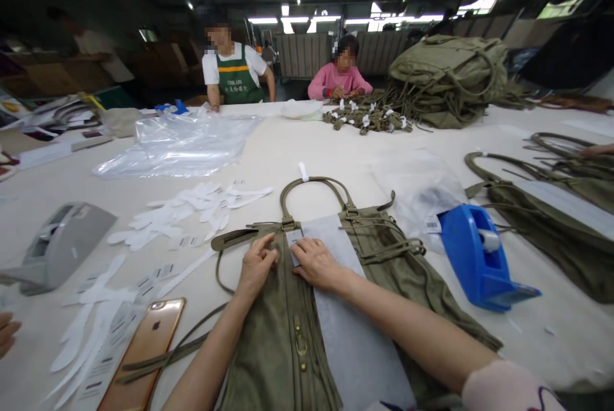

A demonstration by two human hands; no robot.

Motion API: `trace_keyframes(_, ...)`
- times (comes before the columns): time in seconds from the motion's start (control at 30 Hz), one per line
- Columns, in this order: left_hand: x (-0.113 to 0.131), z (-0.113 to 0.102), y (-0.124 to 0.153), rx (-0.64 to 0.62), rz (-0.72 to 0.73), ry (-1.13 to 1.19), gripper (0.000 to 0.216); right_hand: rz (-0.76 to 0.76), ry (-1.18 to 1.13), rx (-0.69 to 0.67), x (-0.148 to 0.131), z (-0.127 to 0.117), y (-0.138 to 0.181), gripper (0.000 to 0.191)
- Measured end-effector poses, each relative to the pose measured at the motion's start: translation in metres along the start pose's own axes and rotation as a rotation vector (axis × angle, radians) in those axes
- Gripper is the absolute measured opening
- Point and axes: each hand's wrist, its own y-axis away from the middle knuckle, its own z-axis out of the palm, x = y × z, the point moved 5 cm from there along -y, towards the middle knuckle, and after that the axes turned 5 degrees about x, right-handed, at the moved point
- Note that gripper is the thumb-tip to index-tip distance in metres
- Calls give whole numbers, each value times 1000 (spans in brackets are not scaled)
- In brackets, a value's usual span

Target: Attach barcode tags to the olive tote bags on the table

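Observation:
An olive-green handbag (pixel 261 328) lies flat before me, its looped handle (pixel 316 179) pointing away and a white strip wrapped on the handle's top. A sheet of white tissue paper (pixel 355 328) runs lengthwise over it. Near the handle's base, my right hand (pixel 316 263) has its fingers and thumb closed on a small white hang tag (pixel 293 241). Just left of the tag, my left hand (pixel 259 264) rests on the bag's fabric with loosely bent, parted fingers and holds nothing. Thin straps (pixel 393 248) trail from the bag's sides.
A blue tape dispenser (pixel 474 257) stands at right, a grey one (pixel 64 248) at left. Paper strips (pixel 192 209), a phone (pixel 144 353) and plastic bags (pixel 182 142) lie leftward. Two people sit opposite, near piled bags (pixel 446 78); other people's hands (pixel 7 333) show at both edges.

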Motion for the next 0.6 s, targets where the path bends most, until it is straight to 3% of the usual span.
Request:
trace_keyframes(0.13,1,-12,5,65,-61,-28,47,-149,172,-35,-4,-3,-1,26)
trace_keyframes(0.3,29,-20,-6,103,198,-332,40,-269,201,-9,-41,-11,6,25)
trace_keyframes(0.4,43,6,-16,-66,418,-485,39,-325,172,-60,-69,1,9,22)
trace_keyframes(0.47,40,32,-16,-228,533,-613,39,-314,142,-85,-78,8,11,20)
trace_keyframes(0.53,26,52,-12,-327,581,-761,41,-261,89,-106,-73,4,15,16)
trace_keyframes(0.6,10,62,-6,-330,600,-880,44,-181,51,-104,-51,-11,23,19)
